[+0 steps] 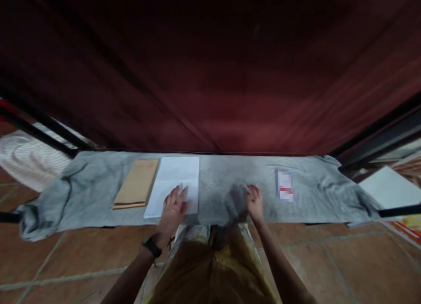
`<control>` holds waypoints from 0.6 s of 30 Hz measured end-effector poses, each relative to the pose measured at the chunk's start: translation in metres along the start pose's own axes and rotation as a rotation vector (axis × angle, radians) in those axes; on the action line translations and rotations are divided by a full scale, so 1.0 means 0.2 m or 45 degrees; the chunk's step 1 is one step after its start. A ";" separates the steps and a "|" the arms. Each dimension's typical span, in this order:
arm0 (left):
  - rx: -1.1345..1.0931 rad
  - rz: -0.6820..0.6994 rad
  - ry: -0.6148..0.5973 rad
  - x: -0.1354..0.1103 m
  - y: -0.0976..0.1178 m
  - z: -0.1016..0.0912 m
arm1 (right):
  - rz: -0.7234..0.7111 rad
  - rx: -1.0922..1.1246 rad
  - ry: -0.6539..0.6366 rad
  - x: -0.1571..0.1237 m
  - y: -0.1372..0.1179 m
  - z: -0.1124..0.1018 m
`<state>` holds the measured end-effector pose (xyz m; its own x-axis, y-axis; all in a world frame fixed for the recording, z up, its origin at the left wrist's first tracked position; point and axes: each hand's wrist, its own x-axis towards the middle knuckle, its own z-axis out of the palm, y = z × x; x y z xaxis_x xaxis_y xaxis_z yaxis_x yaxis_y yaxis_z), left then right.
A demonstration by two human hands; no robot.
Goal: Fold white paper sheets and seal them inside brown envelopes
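Observation:
My left hand (174, 207) lies over the lower part of a stack of white paper sheets (179, 169), its fingers stretched out and apart. Just left of the sheets is a small pile of folded brown paper (138, 181), perhaps bags or envelopes. My right hand (255, 203) hovers over or rests on the grey cloth (217, 177), fingers loosely bent and a little apart, with nothing visible in them. To its right sits a small pixelated packet (285, 186) with a red band; its kind cannot be made out.
The grey cloth covers a narrow table against a dark red fabric wall (230, 98). Dark metal bars (394, 128) flank both ends. A striped cloth (29, 155) is at the left, a white board or sheet (391, 187) at the right, tiled floor (329, 260) below.

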<state>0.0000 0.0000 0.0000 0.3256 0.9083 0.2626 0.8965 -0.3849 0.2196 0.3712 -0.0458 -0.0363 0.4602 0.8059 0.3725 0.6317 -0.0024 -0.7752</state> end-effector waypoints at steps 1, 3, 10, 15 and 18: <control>-0.020 -0.073 0.022 0.00 -0.04 -0.01 | -0.053 0.051 -0.105 -0.04 -0.08 0.10; -0.059 -0.220 0.059 0.02 -0.13 -0.02 | -0.124 0.088 -0.256 -0.10 -0.23 0.29; 0.042 -0.623 -0.084 0.15 -0.27 -0.07 | -0.153 -0.220 -0.500 -0.13 -0.61 0.75; 0.149 -0.729 -0.210 0.12 -0.18 -0.11 | -0.176 -0.346 -0.505 -0.21 -0.67 0.82; 0.169 -0.668 -0.173 0.07 -0.14 -0.11 | -0.243 -0.324 -0.497 -0.26 -0.66 0.80</control>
<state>-0.0273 0.0190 0.0185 -0.1470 0.9888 0.0246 0.9760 0.1410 0.1661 0.1633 0.0073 -0.0345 0.0847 0.9672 0.2396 0.8365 0.0616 -0.5445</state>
